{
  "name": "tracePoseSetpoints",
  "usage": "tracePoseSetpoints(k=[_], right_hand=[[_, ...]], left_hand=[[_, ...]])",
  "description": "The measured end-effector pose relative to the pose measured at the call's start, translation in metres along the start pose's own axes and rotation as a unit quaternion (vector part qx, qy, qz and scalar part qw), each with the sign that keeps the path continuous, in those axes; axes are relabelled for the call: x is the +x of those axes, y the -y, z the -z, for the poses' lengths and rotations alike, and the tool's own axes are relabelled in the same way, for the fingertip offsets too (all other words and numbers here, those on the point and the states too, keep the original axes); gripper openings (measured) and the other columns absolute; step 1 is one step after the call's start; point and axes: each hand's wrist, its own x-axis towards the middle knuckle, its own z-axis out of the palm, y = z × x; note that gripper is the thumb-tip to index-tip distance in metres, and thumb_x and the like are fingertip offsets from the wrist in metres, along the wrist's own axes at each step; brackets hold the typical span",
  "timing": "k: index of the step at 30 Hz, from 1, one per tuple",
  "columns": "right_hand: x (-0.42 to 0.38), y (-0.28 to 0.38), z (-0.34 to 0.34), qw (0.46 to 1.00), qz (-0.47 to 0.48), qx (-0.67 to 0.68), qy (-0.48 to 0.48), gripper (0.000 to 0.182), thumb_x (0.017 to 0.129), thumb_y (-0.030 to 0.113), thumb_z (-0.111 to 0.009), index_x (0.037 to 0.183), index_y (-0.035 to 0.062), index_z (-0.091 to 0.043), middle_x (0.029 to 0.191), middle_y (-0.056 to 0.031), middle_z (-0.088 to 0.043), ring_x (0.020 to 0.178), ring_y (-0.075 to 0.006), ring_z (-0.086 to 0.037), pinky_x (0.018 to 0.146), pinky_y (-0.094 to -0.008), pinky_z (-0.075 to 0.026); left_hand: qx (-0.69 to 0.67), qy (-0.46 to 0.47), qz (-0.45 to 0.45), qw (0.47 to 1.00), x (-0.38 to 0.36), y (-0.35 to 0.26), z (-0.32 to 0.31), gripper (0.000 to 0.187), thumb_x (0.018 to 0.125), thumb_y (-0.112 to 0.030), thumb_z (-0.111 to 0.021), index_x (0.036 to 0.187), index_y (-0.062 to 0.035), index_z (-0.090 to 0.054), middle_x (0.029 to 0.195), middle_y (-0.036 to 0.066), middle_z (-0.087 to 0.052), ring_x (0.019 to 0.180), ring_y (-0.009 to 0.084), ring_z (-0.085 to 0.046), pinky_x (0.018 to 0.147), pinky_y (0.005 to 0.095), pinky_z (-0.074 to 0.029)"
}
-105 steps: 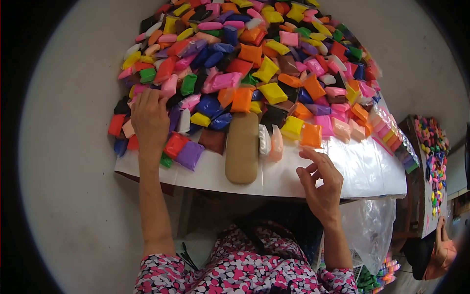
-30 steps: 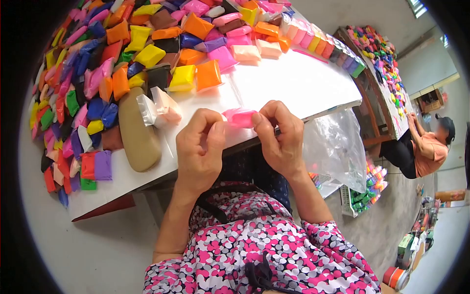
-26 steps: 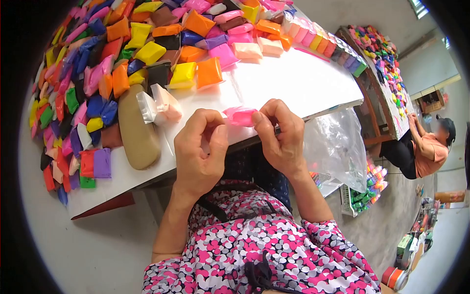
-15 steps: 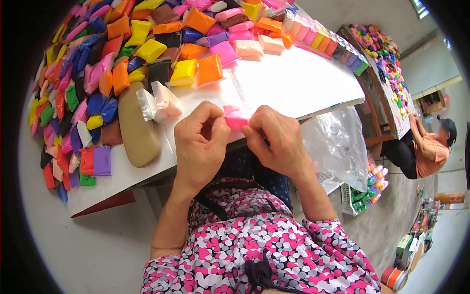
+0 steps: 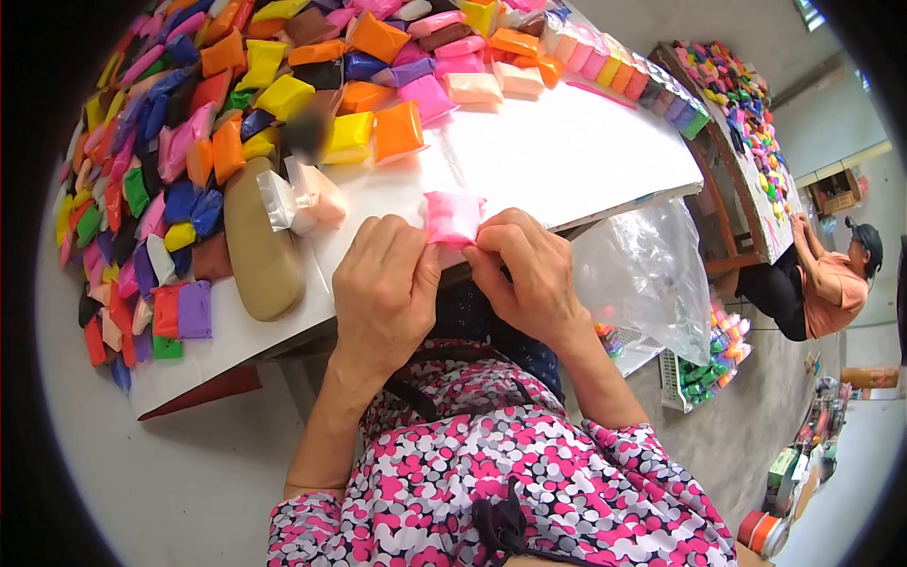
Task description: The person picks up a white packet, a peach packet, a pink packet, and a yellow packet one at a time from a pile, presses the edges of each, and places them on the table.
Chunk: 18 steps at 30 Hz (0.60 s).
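Observation:
A small pink clay-like packet (image 5: 453, 216) in clear film is held at the front edge of the white table. My left hand (image 5: 383, 283) pinches its lower left corner with the fingers curled. On the other side, the fingertips of my right hand (image 5: 529, 269) grip the lower right corner. The packet lies flatter and faces up between both hands. Left of my left hand sit a peach packet (image 5: 319, 197) with loose clear film and a long tan rounded block (image 5: 263, 246). What is inside the pink film is not clearly visible.
A heap of colourful packets (image 5: 170, 123) covers the table's left and back. A row of packets (image 5: 624, 76) lines the far edge. A clear plastic bag (image 5: 652, 274) hangs at right above a white basket (image 5: 673, 378). Another person (image 5: 831, 283) sits at a second table.
The pink packet has come into fuller view, spread out between my hands. My left hand has turned and lowered slightly, its fingers now closed over the corner.

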Motion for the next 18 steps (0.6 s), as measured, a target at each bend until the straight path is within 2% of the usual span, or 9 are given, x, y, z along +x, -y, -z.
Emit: tracePoseSetpoints(k=[2,7,10,13,14,17,18], right_hand=[[0.000,0.001,0.000,1.000,-0.001,-0.011,0.000,0.019,0.076,0.000,-0.068,0.080,0.0045,-0.050,0.073,-0.0085,-0.051,0.062,-0.0263,-0.055,0.053,-0.0360,-0.044],[-0.008,0.007,-0.002,1.000,-0.019,-0.011,-0.005,0.019,0.077,0.004,-0.070,0.078,0.0031,-0.051,0.071,-0.0094,-0.052,0.058,-0.0252,-0.055,0.050,-0.0342,-0.043],[-0.003,0.008,0.015,0.983,-0.125,0.130,0.044,0.017,0.082,0.008,-0.069,0.082,0.0002,-0.055,0.073,-0.0087,-0.056,0.056,-0.0185,-0.054,0.050,-0.0303,-0.042],[0.011,0.009,0.028,0.938,-0.284,0.196,-0.004,0.016,0.089,0.013,-0.065,0.087,-0.0019,-0.059,0.075,-0.0069,-0.058,0.060,-0.0121,-0.053,0.053,-0.0273,-0.041],[0.018,0.007,0.027,0.932,-0.301,0.204,-0.007,0.018,0.093,0.016,-0.061,0.092,-0.0027,-0.062,0.077,-0.0050,-0.060,0.064,-0.0086,-0.051,0.055,-0.0257,-0.041],[0.031,0.005,0.023,0.894,-0.347,0.278,0.050,0.023,0.094,0.018,-0.061,0.095,-0.0046,-0.063,0.079,-0.0054,-0.062,0.068,-0.0076,-0.053,0.058,-0.0243,-0.042],[0.034,0.004,0.022,0.880,-0.359,0.297,0.087,0.024,0.092,0.019,-0.065,0.096,-0.0050,-0.065,0.078,-0.0036,-0.064,0.069,-0.0058,-0.053,0.061,-0.0224,-0.043]], left_hand=[[-0.021,0.002,0.001,1.000,-0.004,0.001,0.000,0.011,0.080,0.002,-0.061,0.079,-0.0008,-0.050,0.073,0.012,-0.046,0.070,0.0314,-0.048,0.061,0.0422,-0.041],[-0.028,-0.056,-0.045,0.997,-0.016,0.006,-0.007,0.009,0.080,0.004,-0.063,0.085,0.0022,-0.056,0.080,0.013,-0.054,0.072,0.0314,-0.052,0.063,0.0395,-0.043],[-0.050,-0.080,-0.050,0.994,-0.018,0.007,-0.004,0.013,0.080,0.005,-0.064,0.091,0.0038,-0.058,0.086,0.014,-0.058,0.074,0.0310,-0.055,0.065,0.0372,-0.045],[-0.062,-0.092,-0.044,0.993,-0.018,0.005,-0.001,0.014,0.081,0.006,-0.065,0.093,0.0045,-0.059,0.088,0.015,-0.060,0.075,0.0306,-0.056,0.066,0.0365,-0.046],[-0.063,-0.096,-0.042,0.993,-0.018,0.005,0.000,0.014,0.081,0.006,-0.065,0.094,0.0046,-0.059,0.088,0.015,-0.060,0.075,0.0305,-0.056,0.066,0.0365,-0.046],[-0.068,-0.095,-0.051,0.992,-0.019,0.004,0.000,0.013,0.082,0.006,-0.065,0.094,0.0044,-0.060,0.088,0.014,-0.060,0.074,0.0302,-0.055,0.066,0.0370,-0.046],[-0.066,-0.097,-0.054,0.992,-0.019,0.004,0.000,0.014,0.082,0.006,-0.065,0.094,0.0044,-0.060,0.089,0.014,-0.060,0.075,0.0303,-0.055,0.066,0.0372,-0.046]])
